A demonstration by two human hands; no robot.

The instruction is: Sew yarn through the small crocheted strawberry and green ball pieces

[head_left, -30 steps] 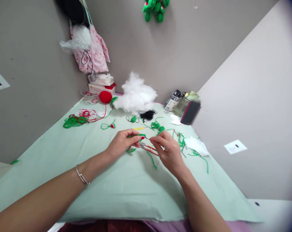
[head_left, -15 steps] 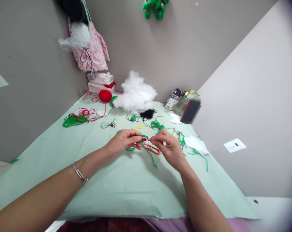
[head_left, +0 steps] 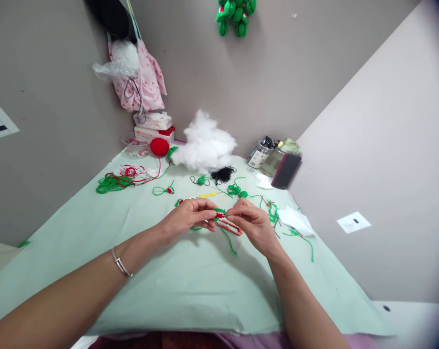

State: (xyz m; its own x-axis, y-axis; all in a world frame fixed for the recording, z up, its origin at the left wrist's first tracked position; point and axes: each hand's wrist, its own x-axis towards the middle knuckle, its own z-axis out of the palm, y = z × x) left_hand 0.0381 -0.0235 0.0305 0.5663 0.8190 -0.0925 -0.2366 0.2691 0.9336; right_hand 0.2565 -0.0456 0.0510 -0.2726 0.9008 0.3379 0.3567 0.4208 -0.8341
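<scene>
A small green, red and white crocheted piece (head_left: 219, 214) is pinched between the thumb and fingers of my left hand (head_left: 193, 215), above the middle of the table. My right hand (head_left: 251, 220) is closed in a pinch at the piece's right edge; what lies between its fingertips is too small to make out. Just below the piece, an orange cutter (head_left: 232, 227) lies on the cloth, partly hidden by my fingers. A green yarn tail (head_left: 229, 242) trails beneath. Behind my left hand lies a yellow-handled hook (head_left: 207, 195).
White stuffing (head_left: 204, 143) is heaped at the back of the green tablecloth (head_left: 161, 286). A red yarn ball (head_left: 159, 146) and green yarn (head_left: 113, 183) lie left. A phone (head_left: 286, 171), jar (head_left: 273, 161) and pen holder (head_left: 258, 154) stand back right.
The view has shifted slightly, so the surroundings appear a little lower. My right hand's fingertips are closer to the crocheted piece, which my left hand still holds.
</scene>
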